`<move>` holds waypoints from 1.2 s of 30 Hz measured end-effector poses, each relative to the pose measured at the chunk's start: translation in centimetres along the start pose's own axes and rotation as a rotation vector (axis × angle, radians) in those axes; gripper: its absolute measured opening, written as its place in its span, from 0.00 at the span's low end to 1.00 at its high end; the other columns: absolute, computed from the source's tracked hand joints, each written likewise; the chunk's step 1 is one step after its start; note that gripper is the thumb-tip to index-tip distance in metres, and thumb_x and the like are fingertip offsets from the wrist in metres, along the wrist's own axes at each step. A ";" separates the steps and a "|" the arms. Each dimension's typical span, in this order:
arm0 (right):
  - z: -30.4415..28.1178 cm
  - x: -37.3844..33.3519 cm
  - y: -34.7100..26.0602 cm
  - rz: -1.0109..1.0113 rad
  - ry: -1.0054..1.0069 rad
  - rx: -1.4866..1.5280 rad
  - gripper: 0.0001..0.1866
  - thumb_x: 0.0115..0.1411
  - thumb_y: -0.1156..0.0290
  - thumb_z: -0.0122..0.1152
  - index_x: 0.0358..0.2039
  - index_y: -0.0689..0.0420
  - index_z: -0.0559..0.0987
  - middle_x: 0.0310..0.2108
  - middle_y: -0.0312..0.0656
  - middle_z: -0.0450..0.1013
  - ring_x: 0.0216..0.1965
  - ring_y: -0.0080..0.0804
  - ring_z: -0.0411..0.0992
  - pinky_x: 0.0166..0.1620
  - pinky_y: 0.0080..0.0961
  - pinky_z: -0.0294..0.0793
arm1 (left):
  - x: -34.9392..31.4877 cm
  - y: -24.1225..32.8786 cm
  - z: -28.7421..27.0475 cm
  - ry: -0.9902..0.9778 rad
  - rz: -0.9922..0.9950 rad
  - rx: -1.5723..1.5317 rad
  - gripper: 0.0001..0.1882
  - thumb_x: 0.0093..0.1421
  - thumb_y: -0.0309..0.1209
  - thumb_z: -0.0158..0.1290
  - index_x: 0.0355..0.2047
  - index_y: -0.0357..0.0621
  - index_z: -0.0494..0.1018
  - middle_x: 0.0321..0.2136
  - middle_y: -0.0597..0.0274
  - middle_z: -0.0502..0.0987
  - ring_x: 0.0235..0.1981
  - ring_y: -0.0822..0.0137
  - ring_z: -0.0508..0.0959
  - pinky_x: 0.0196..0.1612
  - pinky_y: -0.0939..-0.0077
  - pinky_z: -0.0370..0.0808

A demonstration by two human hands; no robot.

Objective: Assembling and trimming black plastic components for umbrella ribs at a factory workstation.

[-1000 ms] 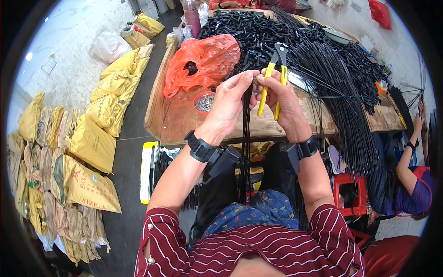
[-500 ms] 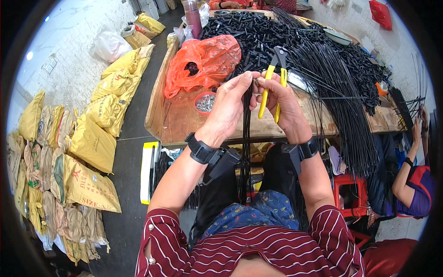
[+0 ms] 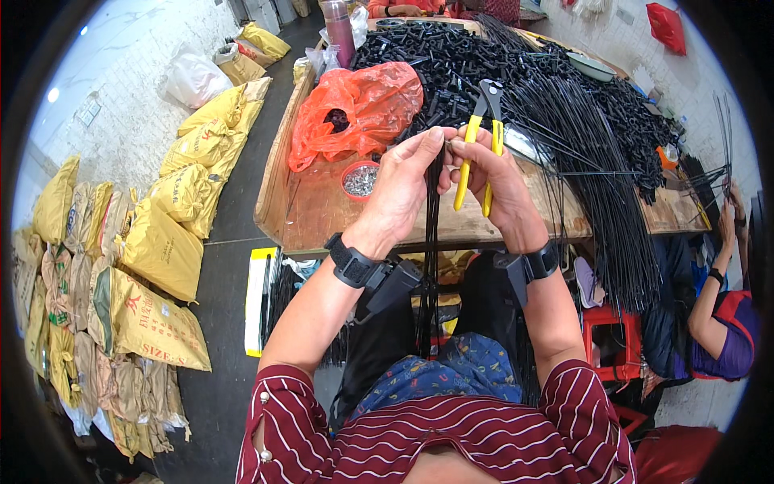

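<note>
My left hand point(image 3: 407, 181) is closed around the upper end of a bundle of thin black rods point(image 3: 431, 234), which hang down past the table edge between my knees. Yellow-handled pliers point(image 3: 492, 153) rest in my right hand point(image 3: 496, 181), jaws pointing up and away. The thumb and forefinger of that hand pinch at the top of the bundle, beside my left thumb; any small part between them is too small to make out. Just left of my hands, a round red-rimmed dish point(image 3: 359, 179) of small silvery metal pieces sits on the wooden table point(image 3: 310, 210).
An orange-red plastic bag point(image 3: 355, 109) lies on the table at left. Black plastic parts point(image 3: 451, 56) are heaped behind, with long black rods point(image 3: 592, 185) at right. Yellow sacks point(image 3: 165, 250) line the floor at left. At far right, a co-worker's arm point(image 3: 713, 294) holds rods.
My hands stay nearly in place, the pliers shifting very slightly. At far right, the co-worker's hands and rods have moved a little.
</note>
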State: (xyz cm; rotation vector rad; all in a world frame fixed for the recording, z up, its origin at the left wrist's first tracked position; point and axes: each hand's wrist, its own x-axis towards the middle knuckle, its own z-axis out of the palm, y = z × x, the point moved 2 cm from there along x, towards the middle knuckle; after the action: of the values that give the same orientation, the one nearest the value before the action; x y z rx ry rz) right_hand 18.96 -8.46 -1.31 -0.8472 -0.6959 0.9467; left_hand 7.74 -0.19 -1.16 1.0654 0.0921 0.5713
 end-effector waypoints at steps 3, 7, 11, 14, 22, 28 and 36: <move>0.0 -0.1 0.0 0.009 0.006 0.014 0.10 0.57 0.74 0.58 0.40 0.61 0.74 0.27 0.35 0.71 0.27 0.21 0.71 0.32 0.18 0.74 | 0.0 0.0 -0.1 -0.022 0.001 0.002 0.20 0.66 0.42 0.46 0.47 0.37 0.71 0.29 0.67 0.73 0.27 0.76 0.72 0.31 0.83 0.68; 0.0 0.0 -0.1 0.014 -0.007 0.015 0.10 0.57 0.74 0.58 0.40 0.61 0.74 0.27 0.35 0.71 0.27 0.21 0.71 0.32 0.18 0.74 | 0.0 0.1 0.1 -0.010 -0.008 0.001 0.20 0.66 0.42 0.46 0.47 0.37 0.71 0.29 0.67 0.73 0.27 0.76 0.72 0.32 0.83 0.69; 0.1 0.1 0.0 0.011 -0.013 0.015 0.10 0.57 0.74 0.58 0.40 0.61 0.74 0.29 0.36 0.72 0.27 0.20 0.71 0.32 0.18 0.75 | -0.1 0.1 0.0 -0.007 -0.012 0.004 0.20 0.66 0.42 0.46 0.47 0.37 0.71 0.29 0.67 0.73 0.27 0.76 0.72 0.32 0.82 0.69; 0.0 -0.1 -0.3 0.010 -0.004 -0.021 0.11 0.57 0.74 0.59 0.41 0.61 0.74 0.30 0.36 0.73 0.29 0.20 0.72 0.33 0.17 0.75 | 0.0 0.0 0.1 -0.009 -0.010 -0.002 0.20 0.67 0.42 0.46 0.47 0.37 0.71 0.29 0.67 0.73 0.27 0.76 0.72 0.32 0.82 0.69; 0.0 -0.1 -0.4 0.004 -0.031 -0.051 0.12 0.57 0.74 0.58 0.42 0.61 0.74 0.31 0.37 0.73 0.30 0.20 0.73 0.33 0.16 0.75 | -0.1 0.2 0.4 0.030 -0.032 -0.044 0.19 0.67 0.41 0.45 0.45 0.36 0.73 0.27 0.68 0.72 0.24 0.78 0.70 0.29 0.84 0.67; 0.0 0.0 -0.1 0.025 -0.031 -0.022 0.12 0.58 0.74 0.58 0.42 0.61 0.74 0.32 0.36 0.73 0.31 0.19 0.72 0.33 0.16 0.75 | -0.2 0.3 0.2 0.031 -0.033 -0.041 0.19 0.67 0.41 0.46 0.46 0.36 0.73 0.27 0.68 0.72 0.24 0.78 0.70 0.28 0.84 0.67; 0.1 -0.3 -0.3 0.009 -0.031 -0.006 0.10 0.57 0.75 0.59 0.40 0.60 0.73 0.33 0.38 0.73 0.30 0.20 0.71 0.33 0.17 0.75 | -0.4 0.4 0.4 0.006 -0.013 -0.023 0.18 0.67 0.40 0.46 0.46 0.37 0.73 0.28 0.68 0.72 0.25 0.78 0.70 0.29 0.84 0.68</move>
State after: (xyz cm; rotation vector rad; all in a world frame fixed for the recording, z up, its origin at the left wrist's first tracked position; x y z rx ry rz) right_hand 18.88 -8.77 -1.07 -0.8429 -0.7220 0.9683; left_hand 7.38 -0.57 -0.71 1.0405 0.0976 0.5632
